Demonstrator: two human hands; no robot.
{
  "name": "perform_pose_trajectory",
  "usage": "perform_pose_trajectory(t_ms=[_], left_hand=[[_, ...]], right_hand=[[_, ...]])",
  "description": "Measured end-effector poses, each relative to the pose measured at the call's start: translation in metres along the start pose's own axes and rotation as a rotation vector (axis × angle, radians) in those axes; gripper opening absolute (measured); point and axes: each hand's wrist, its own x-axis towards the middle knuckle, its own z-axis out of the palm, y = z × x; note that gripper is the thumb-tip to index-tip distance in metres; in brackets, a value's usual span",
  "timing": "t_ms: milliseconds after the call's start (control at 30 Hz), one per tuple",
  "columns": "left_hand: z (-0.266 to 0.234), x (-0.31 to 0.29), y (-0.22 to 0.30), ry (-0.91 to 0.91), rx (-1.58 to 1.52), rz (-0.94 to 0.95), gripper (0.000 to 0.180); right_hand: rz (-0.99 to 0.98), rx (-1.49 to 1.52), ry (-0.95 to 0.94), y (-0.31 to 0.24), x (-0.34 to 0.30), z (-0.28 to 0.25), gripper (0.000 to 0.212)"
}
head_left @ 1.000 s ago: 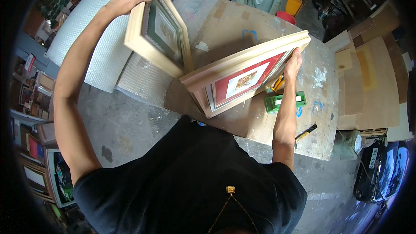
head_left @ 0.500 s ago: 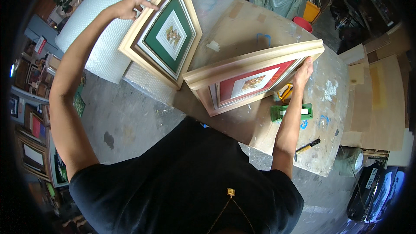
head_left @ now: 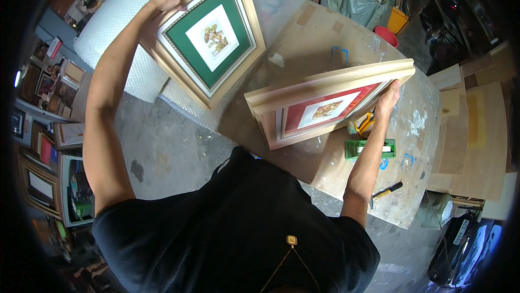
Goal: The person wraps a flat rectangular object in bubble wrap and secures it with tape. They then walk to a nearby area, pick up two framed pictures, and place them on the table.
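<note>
My left hand [head_left: 168, 0] grips the upper left edge of a framed picture with a green mat [head_left: 179, 49], a pale wooden frame and a small colourful print. That frame stands tilted at the table's left side, by the bubble wrap. On the right, my right hand [head_left: 389, 98] is closed on the right end of a second framed picture with a red mat [head_left: 292, 118], also in pale wood. This one leans back, its thick side edge showing. Fingertips of both hands are partly hidden behind the frames.
A large bubble wrap roll [head_left: 119, 38] lies at the far left of the worn table [head_left: 309, 38]. Near my right forearm are a green tape dispenser [head_left: 355, 151], an orange-handled tool [head_left: 366, 124] and a utility knife [head_left: 389, 189]. Cardboard sheets [head_left: 482, 130] stand at right.
The green-matted picture has turned to show its front more fully, as my left hand and arm shifted right. The red-matted picture stays in my right hand, slightly lower and further right in view.
</note>
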Motion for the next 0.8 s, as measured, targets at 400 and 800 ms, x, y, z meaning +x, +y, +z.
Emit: perform_pose_trajectory(t_ms=[400,800], left_hand=[[-0.006,0.024,-0.045,-0.137,-0.083,0.299,0.053],[-0.007,0.042,-0.075,-0.084,-0.038,0.317,0.057]], right_hand=[[0.035,0.01,0.153,0.009,0.005,-0.016,0.065],[0.094,-0.025,0.114,0.04,0.025,-0.057,0.066]])
